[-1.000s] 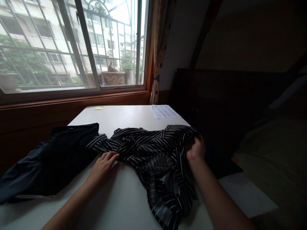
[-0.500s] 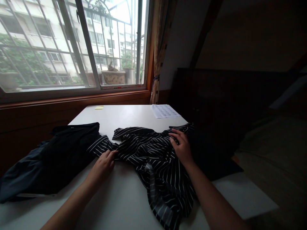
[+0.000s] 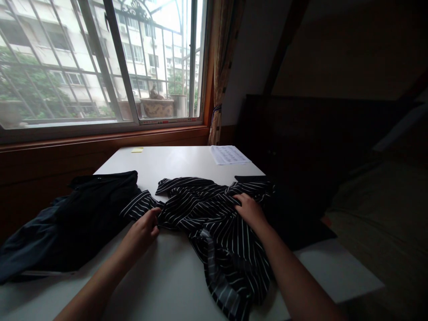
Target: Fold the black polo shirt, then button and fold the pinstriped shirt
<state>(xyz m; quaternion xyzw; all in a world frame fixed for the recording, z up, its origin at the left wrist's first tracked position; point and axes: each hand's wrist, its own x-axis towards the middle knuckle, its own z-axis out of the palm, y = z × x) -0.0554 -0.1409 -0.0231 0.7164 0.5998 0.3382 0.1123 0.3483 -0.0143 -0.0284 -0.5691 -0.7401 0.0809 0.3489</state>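
striped garment (image 3: 200,205) | left hand (image 3: 144,226): touching edge, grip unclear | right hand (image 3: 250,210): touching folds, grip unclear

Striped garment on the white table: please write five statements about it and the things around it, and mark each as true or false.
1. The striped garment lies crumpled on the white table. True.
2. Both hands are raised well above the striped garment. False: the left hand is at its left edge and the right hand rests on it.
3. A yellow note lies near the table's far edge. True.
4. The dark clothes lie to the left of the striped garment. True.
5. The printed paper lies under the left hand. False: the paper is near the far right corner of the table.
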